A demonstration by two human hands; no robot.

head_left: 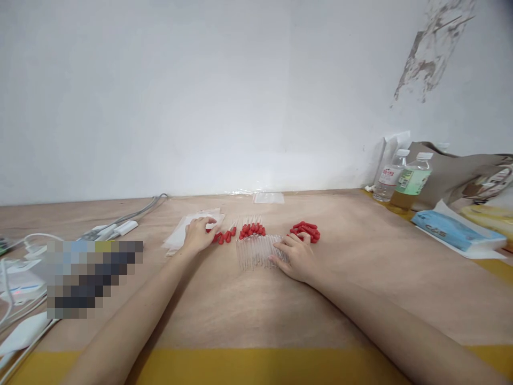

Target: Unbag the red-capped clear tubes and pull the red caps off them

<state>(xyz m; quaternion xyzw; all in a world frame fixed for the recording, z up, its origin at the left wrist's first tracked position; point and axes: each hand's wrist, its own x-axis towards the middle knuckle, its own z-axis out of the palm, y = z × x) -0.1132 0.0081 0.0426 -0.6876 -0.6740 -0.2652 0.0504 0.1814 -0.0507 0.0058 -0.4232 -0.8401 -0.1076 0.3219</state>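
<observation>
Both bare forearms are stretching forward from the bottom corners across the brown worktop point(360, 278), converging toward a cluster of small parts near its middle. The left hand point(198, 234) is lying palm down with the wrist straight, its fingers point(209, 223) curling loosely over the edge of a stack of clear plastic bags point(188, 227), with the fingertips sitting just beside a few red-capped droppers point(225, 236); whether they are actually pinching a dropper or a bag is not clear at this size. The right hand point(295, 256) is also resting palm down, angled inward, its fingers point(280, 251) spreading fairly flat and narrow against the right end of a row of clear glass tubes point(256, 251) that is lying on the worktop between the two hands. It is touching the tubes rather than closing around any. Just behind the tubes a second group of assembled droppers point(251, 229) is lying, and a loose pile of red rubber bulbs point(306, 231) is sitting just beyond the right hand's fingertips. Well off to the right, two water bottles point(404, 182) are standing near a blue tissue pack point(452, 231), and white cables point(116, 227) are trailing along the left.
</observation>
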